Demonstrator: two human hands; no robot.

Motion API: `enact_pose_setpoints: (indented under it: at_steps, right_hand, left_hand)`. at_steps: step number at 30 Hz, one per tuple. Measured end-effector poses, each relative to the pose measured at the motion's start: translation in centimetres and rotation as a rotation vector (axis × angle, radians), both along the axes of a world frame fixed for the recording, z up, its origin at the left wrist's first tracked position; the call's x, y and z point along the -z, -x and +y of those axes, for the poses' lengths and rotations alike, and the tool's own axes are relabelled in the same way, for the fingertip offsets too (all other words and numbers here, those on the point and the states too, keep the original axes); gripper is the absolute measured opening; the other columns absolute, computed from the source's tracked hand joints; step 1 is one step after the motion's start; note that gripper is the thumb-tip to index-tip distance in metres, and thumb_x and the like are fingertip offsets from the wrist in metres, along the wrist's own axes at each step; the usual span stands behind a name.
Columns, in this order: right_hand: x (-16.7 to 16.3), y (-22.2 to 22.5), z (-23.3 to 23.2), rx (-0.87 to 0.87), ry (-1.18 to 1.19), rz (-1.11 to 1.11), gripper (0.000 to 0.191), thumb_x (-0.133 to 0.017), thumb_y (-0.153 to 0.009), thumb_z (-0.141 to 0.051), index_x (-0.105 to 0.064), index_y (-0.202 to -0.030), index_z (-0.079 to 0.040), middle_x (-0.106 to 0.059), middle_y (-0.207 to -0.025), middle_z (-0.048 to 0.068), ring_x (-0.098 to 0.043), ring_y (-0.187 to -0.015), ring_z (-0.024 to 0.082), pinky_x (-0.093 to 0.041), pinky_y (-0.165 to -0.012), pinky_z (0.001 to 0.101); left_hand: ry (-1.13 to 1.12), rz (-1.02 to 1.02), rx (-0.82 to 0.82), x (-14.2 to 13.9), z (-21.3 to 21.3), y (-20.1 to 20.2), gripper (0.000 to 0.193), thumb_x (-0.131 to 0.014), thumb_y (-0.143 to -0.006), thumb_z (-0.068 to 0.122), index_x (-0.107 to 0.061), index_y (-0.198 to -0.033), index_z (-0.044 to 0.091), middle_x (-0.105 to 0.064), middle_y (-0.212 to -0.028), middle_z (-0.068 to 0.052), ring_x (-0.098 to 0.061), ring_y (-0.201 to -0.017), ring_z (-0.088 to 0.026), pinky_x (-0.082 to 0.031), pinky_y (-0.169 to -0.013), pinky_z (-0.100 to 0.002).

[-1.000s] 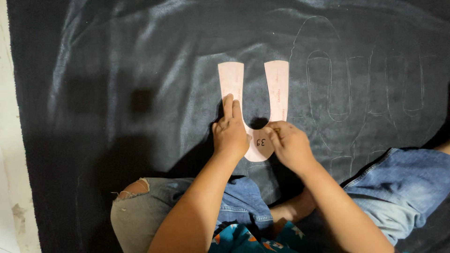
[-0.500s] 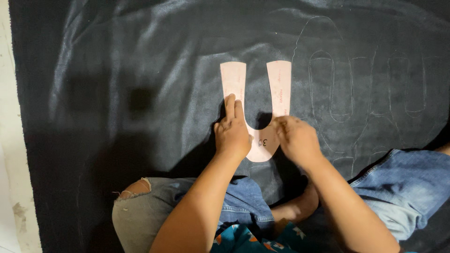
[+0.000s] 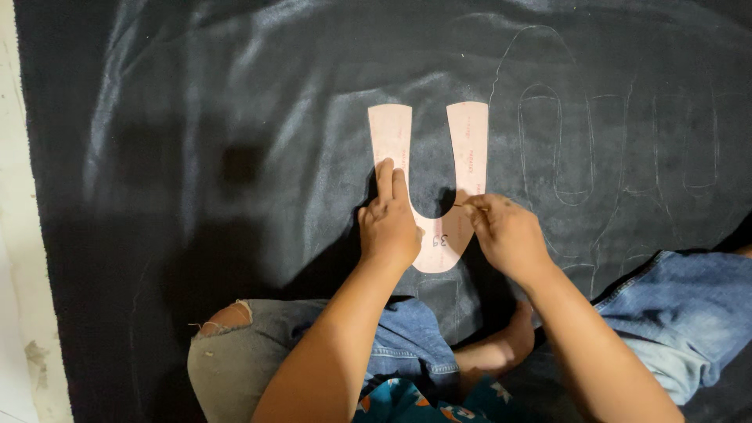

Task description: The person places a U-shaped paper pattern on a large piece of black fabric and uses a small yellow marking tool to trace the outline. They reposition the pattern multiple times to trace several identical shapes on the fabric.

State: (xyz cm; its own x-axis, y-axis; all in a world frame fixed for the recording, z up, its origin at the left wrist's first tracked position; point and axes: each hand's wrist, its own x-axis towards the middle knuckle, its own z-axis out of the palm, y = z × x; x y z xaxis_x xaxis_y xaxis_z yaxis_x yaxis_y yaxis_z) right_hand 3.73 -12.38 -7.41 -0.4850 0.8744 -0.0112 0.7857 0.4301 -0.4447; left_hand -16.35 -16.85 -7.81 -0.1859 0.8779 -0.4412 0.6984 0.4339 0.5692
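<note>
A pink U-shaped card template (image 3: 467, 141) lies flat on a sheet of black shiny fabric (image 3: 235, 117). My left hand (image 3: 388, 223) presses its left arm down with two fingers stretched along it. At the inner edge of the right arm, my right hand (image 3: 505, 231) pinches a thin marking tool whose tip touches the fabric. The tool is mostly hidden by the fingers.
Pale traced outlines (image 3: 564, 141) of the same shape run across the fabric to the right of the template. My knees in torn blue jeans (image 3: 235, 345) rest on the fabric's near edge. A whitish floor strip (image 3: 12, 235) borders the left side.
My right hand has slid from the bottom curve of the template up to the inner edge of its right arm. The left hand stays pressed on the left arm.
</note>
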Motion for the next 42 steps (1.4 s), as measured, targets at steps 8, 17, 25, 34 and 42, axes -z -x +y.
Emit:
enact_pose_setpoints:
  at_steps: [8,17,25,34,42]
  right_hand:
    - [1.6,2.5,6.1,0.092,-0.005,0.174,0.014,-0.067,-0.102,-0.016,-0.067,-0.102,-0.001,-0.073,-0.090,0.015,-0.073,-0.081,0.031,-0.056,-0.071,0.0404]
    - [0.8,2.3,5.4,0.070,-0.037,0.102,0.021,-0.069,-0.100,-0.022,-0.070,-0.102,-0.001,-0.073,-0.093,0.019,-0.071,-0.082,0.037,-0.055,-0.070,0.0436]
    - [-1.1,1.8,-1.6,0.059,0.074,0.061,0.021,-0.066,-0.099,-0.024,-0.071,-0.103,-0.005,-0.074,-0.095,0.019,-0.071,-0.085,0.039,-0.056,-0.072,0.0454]
    - [-0.4,7.4,-0.5,0.097,0.212,0.244,0.020,-0.064,-0.099,-0.022,-0.072,-0.106,-0.005,-0.074,-0.094,0.017,-0.072,-0.086,0.035,-0.056,-0.075,0.0418]
    - [-1.2,3.4,-1.3,0.014,0.212,0.055,0.023,-0.064,-0.097,-0.025,-0.072,-0.104,-0.005,-0.074,-0.093,0.018,-0.072,-0.087,0.038,-0.056,-0.075,0.0447]
  left_hand:
    - [-0.033,0.002,-0.004,0.4,0.0,-0.1,0.103,-0.090,-0.067,0.013,-0.029,-0.149,0.004,-0.014,-0.166,-0.013,-0.059,-0.122,-0.034,-0.043,-0.099,-0.052]
    - [-0.037,-0.007,-0.001,0.6,-0.2,-0.1,0.103,-0.089,-0.068,0.013,-0.028,-0.150,0.003,-0.012,-0.167,-0.014,-0.058,-0.125,-0.034,-0.042,-0.100,-0.051]
    - [-0.019,-0.008,-0.008,0.7,-0.1,-0.1,0.100,-0.086,-0.071,0.011,-0.027,-0.150,0.004,-0.011,-0.167,-0.012,-0.058,-0.125,-0.034,-0.042,-0.101,-0.051]
    - [-0.040,-0.020,-0.028,1.1,0.0,-0.1,0.086,-0.073,-0.075,0.000,-0.030,-0.149,0.006,-0.013,-0.168,-0.011,-0.060,-0.122,-0.035,-0.043,-0.099,-0.052]
    - [-0.029,-0.028,-0.027,0.8,0.0,0.0,0.095,-0.084,-0.071,0.010,-0.029,-0.149,0.005,-0.014,-0.167,-0.010,-0.058,-0.125,-0.035,-0.042,-0.100,-0.052]
